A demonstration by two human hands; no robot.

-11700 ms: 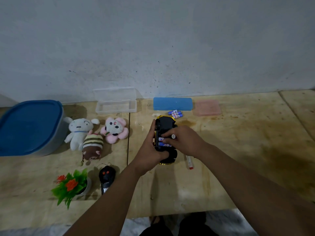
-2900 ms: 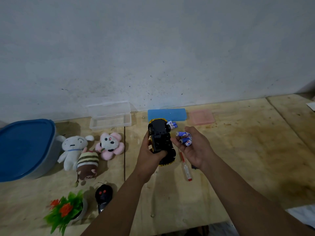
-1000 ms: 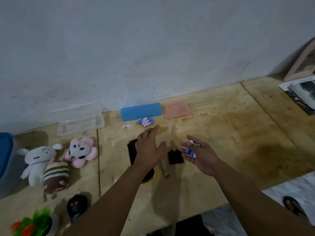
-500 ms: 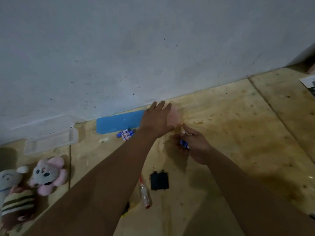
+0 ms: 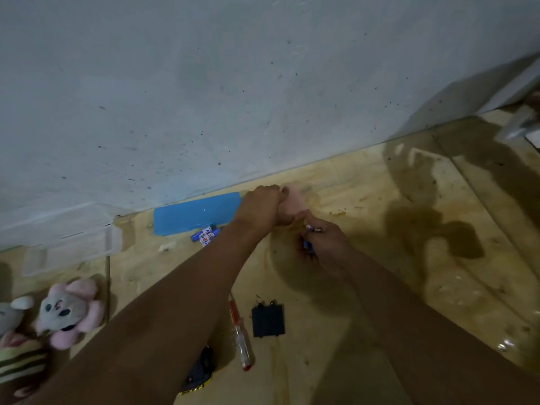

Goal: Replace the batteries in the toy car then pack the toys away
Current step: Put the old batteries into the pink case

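My left hand (image 5: pixel 261 206) reaches to the wall and grips the small pink box (image 5: pixel 293 199) with curled fingers. Just in front of it, my right hand (image 5: pixel 324 244) holds several blue batteries (image 5: pixel 310 229) in its curled fingers. More blue batteries (image 5: pixel 205 234) lie beside the blue box (image 5: pixel 195 213). The black battery cover (image 5: pixel 268 319) and a red-handled screwdriver (image 5: pixel 240 334) lie on the wooden table. The toy car (image 5: pixel 200 372) is mostly hidden under my left forearm.
A clear plastic box (image 5: pixel 70 247) stands by the wall at the left. A pink plush (image 5: pixel 70 311), a white plush (image 5: pixel 8 314) and a striped plush (image 5: pixel 17 361) lie at the left edge. Papers (image 5: pixel 523 127) sit at the far right.
My left hand has let go of the car, reached to the wall and closed on the pink box. My right hand has followed with the batteries. The view has shifted right and closer.
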